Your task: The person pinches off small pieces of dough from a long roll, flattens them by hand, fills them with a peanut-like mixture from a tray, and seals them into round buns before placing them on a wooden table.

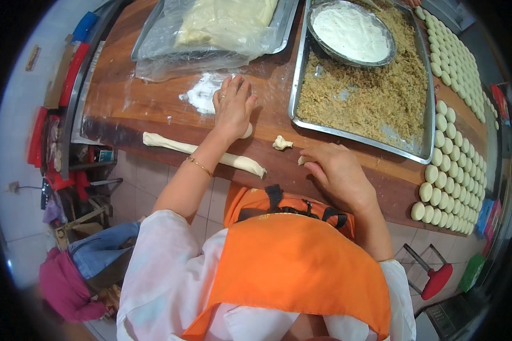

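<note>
My left hand (232, 109) lies palm down on the wooden table, fingers stretched out at the edge of a patch of white powder (202, 95). Under its palm edge shows a small piece of dough (247, 131). A long rope of dough (233, 161) runs beneath my left forearm along the table's near edge. My right hand (338, 173) is curled near that edge, thumb and fingers closed on a small dough piece (301, 161). Between the hands sits a torn lump of dough (283, 143), touched by neither.
Ahead on the right, a metal tray (361, 143) holds brown crumbly filling and a bowl of white powder (351, 35). A plastic-covered slab of dough (227, 23) rests on another tray at the far left. Rows of round dough pieces (450, 165) line the right side. A red-seated stool (437, 281) stands below.
</note>
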### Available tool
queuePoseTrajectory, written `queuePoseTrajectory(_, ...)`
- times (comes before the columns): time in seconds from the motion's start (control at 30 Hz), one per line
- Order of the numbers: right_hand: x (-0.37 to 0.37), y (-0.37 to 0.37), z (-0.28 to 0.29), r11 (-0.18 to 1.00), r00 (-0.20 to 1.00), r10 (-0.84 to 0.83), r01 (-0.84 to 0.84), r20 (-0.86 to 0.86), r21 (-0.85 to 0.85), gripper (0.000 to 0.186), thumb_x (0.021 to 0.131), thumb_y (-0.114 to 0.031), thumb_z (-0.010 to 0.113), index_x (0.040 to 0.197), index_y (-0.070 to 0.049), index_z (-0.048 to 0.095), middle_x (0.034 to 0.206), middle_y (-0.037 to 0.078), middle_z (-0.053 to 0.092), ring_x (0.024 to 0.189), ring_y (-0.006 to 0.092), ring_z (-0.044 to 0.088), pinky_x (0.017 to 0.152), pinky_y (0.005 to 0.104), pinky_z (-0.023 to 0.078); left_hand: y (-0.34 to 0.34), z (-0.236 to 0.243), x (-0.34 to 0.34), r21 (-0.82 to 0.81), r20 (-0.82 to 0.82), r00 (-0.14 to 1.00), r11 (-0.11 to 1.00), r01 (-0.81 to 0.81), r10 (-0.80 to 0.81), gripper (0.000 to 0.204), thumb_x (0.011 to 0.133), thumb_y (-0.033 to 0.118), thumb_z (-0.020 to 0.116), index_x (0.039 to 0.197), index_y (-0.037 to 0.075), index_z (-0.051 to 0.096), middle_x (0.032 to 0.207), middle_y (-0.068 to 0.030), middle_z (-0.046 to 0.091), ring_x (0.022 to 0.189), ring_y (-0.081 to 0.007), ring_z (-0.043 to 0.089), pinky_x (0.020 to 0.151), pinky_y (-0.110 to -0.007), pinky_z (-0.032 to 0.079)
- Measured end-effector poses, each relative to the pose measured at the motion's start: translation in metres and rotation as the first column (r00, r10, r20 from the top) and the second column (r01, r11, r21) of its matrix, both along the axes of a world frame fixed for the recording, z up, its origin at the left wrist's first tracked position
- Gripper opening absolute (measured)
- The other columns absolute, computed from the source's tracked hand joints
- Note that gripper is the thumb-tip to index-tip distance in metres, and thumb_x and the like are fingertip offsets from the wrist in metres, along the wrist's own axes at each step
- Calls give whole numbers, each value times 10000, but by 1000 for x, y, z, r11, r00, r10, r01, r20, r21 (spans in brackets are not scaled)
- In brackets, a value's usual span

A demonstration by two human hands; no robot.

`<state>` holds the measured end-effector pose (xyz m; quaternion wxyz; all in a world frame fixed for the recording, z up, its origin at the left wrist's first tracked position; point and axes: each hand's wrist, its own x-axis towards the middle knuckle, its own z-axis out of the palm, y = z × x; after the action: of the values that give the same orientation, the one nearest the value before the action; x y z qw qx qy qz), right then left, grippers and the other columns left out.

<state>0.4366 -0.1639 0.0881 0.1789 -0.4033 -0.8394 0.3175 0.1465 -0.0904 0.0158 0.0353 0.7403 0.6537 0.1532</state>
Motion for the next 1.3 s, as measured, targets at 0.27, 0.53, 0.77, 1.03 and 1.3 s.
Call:
queuePoseTrajectory(0.27,3,11,9,995,995,-81,84,-63,46,206,877,-134,655,1062,-45,669,1034,124,691,962,341,640,841,438,498,-3,-6,-1,20,-60,998,1000,23,-22,493,963,292,583,1388,52,510,1524,-133,383,1461,-320,258,1157,-531,164)
queuePoseTrajectory(0.53,3,11,5,997,997,-72,73,-31,22,206,884,-142,652,1065,-46,675,1036,127,689,972,340,639,860,429,502,4,-6,-7,113,66,998,994,6,-13,415,978,227,544,1349,42,537,1461,-151,460,1431,-326,321,1154,-499,207)
queuePoseTrajectory(0.77,5,10,6,997,997,-71,71,-5,31,190,883,-113,654,1053,-29,664,1022,139,686,959,358,640,833,428,509,-29,24,-21,62,388,922,998,-30,4,336,989,161,491,1256,-26,573,1231,-200,576,1221,-378,479,1084,-448,345)
queuePoseTrajectory(1.03,-10,7,9,996,999,-42,44,-35,75,240,875,-119,671,1101,-38,655,1019,132,684,949,341,638,840,427,508,-67,20,-8,-10,308,945,993,120,-111,482,883,140,682,1305,-22,511,1182,-188,585,1143,-389,531,987,-454,435)
queuePoseTrajectory(1.3,-42,20,18,992,947,-66,96,-313,84,731,786,-214,784,1410,-24,453,1391,193,469,1295,395,426,1096,466,359,-67,76,54,-277,884,-249,871,405,396,320,1033,205,518,1254,-27,517,1178,-166,634,1100,-259,646,970,-402,545)
